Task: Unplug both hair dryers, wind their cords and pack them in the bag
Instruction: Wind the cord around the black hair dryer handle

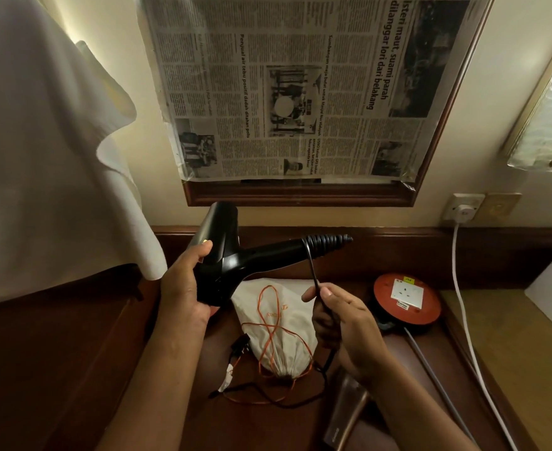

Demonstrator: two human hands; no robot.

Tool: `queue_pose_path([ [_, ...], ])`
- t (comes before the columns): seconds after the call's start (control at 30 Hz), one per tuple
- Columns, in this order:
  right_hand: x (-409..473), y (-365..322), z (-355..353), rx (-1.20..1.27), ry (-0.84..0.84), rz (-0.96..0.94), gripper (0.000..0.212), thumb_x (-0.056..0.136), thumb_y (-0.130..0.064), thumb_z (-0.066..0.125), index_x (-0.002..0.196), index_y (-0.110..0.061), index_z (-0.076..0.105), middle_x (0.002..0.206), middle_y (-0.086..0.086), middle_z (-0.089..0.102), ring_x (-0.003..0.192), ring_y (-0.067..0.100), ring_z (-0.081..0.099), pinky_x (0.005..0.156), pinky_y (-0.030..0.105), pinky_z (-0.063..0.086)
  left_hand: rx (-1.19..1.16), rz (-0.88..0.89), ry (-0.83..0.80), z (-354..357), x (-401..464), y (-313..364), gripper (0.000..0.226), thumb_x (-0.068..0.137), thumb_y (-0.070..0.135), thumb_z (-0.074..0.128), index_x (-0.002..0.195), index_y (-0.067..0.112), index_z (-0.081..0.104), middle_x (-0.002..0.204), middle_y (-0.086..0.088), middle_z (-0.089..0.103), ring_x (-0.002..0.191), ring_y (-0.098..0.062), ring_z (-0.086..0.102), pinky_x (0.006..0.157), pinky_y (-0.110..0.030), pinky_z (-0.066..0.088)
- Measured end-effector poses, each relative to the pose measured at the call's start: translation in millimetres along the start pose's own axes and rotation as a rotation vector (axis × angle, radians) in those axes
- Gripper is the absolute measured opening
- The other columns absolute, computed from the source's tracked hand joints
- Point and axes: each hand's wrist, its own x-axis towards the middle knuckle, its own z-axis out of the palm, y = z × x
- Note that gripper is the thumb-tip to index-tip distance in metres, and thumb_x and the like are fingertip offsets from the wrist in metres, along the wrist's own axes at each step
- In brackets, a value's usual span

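A: Black hair dryer (pixel 226 255) is hanging above the drawstring bag (pixel 278 323), left hand (pixel 183 284) wrapping its body.

B: Right hand (pixel 343 323) is pinching the cord (pixel 312 271), starting loop 1; packing isn't started.

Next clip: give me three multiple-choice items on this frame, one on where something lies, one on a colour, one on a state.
1. Where is the white drawstring bag?
A. hung on the wall
B. on the dark desk, below the black hair dryer
C. inside the red reel

2. What colour is the bag's drawstring?
A. blue
B. green
C. orange

3. What does the right hand hold?
A. the dryer's black cord
B. nothing
C. the white cable

Key: 1 B, it lies on the desk under the dryer held by the left hand; 2 C, orange loops cross the cloth; 3 A, fingers pinch the cord.
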Motion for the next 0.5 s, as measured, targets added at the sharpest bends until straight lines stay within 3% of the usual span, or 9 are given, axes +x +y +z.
queue_pose_path([
  [0.17, 0.9, 8.6, -2.9, 0.032, -0.01, 0.084, 0.028, 0.098, -0.025, 0.041, 0.088, -0.004, 0.057, 0.055, 0.003, 0.021, 0.048, 0.016, 0.011, 0.044, 0.024, 0.013, 0.009, 0.011, -0.017, 1.4, -1.4, 1.7, 0.032, 0.088, 0.02, 0.06, 0.118, 0.012, 0.055, 0.088, -0.01, 0.061, 0.075, -0.024, 0.061, 0.043, -0.024, 0.054],
  [0.33, 6.0, 11.2, -6.3, -0.023, 0.014, 0.121, 0.039, 0.098, -0.036, 0.041, 0.075, -0.007, 0.054, 0.048, 0.0, 0.023, 0.041, 0.011, 0.016, 0.042, 0.022, 0.016, 0.025, -0.006, -0.014, 2.2, -1.2, 1.7, 0.009, 0.088, 0.022, 0.06, 0.095, 0.017, 0.057, 0.086, -0.008, 0.06, 0.074, -0.022, 0.061, 0.049, -0.026, 0.053],
  [0.5, 7.9, 12.8, -9.7, 0.086, -0.106, 0.14, 0.027, 0.1, -0.023, 0.04, 0.083, -0.007, 0.053, 0.055, 0.004, 0.03, 0.046, 0.014, 0.017, 0.045, 0.024, 0.015, 0.014, -0.028, 0.008, -1.3, 2.8, 2.1, 0.026, 0.085, 0.024, 0.064, 0.107, 0.014, 0.057, 0.092, -0.01, 0.061, 0.078, -0.024, 0.062, 0.057, -0.031, 0.054],
])
